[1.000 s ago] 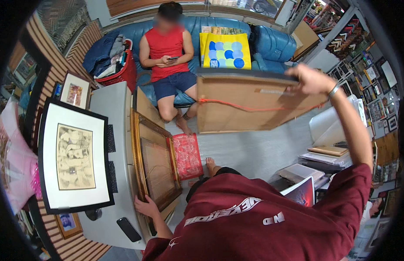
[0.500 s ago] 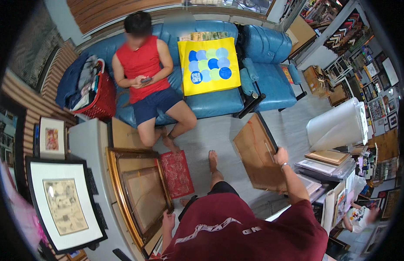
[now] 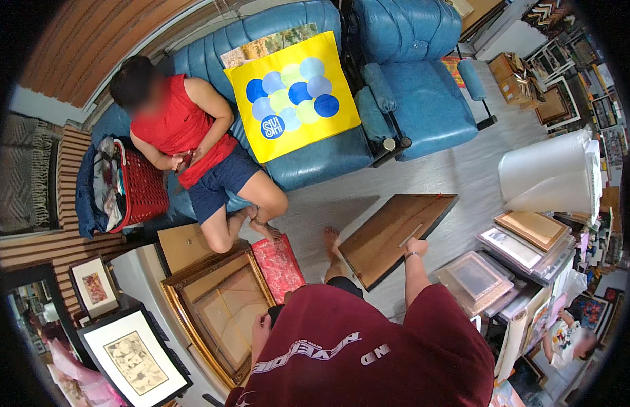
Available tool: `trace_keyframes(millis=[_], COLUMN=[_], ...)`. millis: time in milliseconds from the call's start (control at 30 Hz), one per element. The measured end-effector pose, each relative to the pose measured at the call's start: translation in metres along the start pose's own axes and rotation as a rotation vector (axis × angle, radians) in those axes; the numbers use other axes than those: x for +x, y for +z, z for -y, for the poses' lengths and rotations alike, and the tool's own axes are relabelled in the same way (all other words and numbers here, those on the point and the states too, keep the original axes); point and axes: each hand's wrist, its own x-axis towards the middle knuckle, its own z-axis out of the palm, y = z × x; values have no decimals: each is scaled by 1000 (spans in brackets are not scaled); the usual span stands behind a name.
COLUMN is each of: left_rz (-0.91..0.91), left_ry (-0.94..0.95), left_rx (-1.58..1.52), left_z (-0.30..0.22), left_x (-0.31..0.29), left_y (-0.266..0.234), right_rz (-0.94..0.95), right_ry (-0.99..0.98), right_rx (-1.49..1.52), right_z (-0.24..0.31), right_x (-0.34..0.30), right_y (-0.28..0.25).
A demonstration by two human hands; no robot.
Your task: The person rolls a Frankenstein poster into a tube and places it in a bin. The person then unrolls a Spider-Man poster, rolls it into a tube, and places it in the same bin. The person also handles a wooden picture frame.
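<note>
My right hand (image 3: 415,247) is closed on the edge of a large flat picture frame (image 3: 389,230) with a brown back and dark edges. The frame is tilted, and a thin cord or wire shows at its far corner. Low on the left, my left hand (image 3: 260,330) has its fingers curled at the near side of an ornate gold picture frame (image 3: 176,298). That gold frame leans against a grey cabinet (image 3: 140,275), its brown back and a cord across it showing. My sleeve and body hide part of the left arm and of the gold frame.
Someone in a red top (image 3: 186,129) sits on a blue sofa (image 3: 321,159) beside a yellow bag (image 3: 294,88). Nearby are a red laundry basket (image 3: 145,186), a red mat (image 3: 277,264), stacked frames (image 3: 478,278), a white roll (image 3: 549,173) and a black-framed picture (image 3: 135,359).
The brown-backed frame has swung round and tilted in my right hand, nearer my legs. My left hand stays by the gold frame. The whole view has turned and shifted.
</note>
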Motion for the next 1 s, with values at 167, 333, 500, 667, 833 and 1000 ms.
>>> trace_keyframes(millis=[167,333,500,667,833,1000], left_rz=[60,88,128,164,107,161], left_ry=[-93,-160,-210,-267,-338,-415], left_rx=[-265,-103,106,136,-48,28], left_z=[-4,-25,-73,-62,-55,-74], left_x=[30,29,-12,-18,-25,-25], left_y=[-10,-9,0,8,12,12], right_rz=[-6,-3,-38,-91,39,-35], right_ry=[200,331,446,491,410,265], right_rx=[201,332,333,331,311,240], right_z=[47,116,181,211,256,286], right_x=[17,17,21,43,34,31], right_y=[58,93,124,167,161,180])
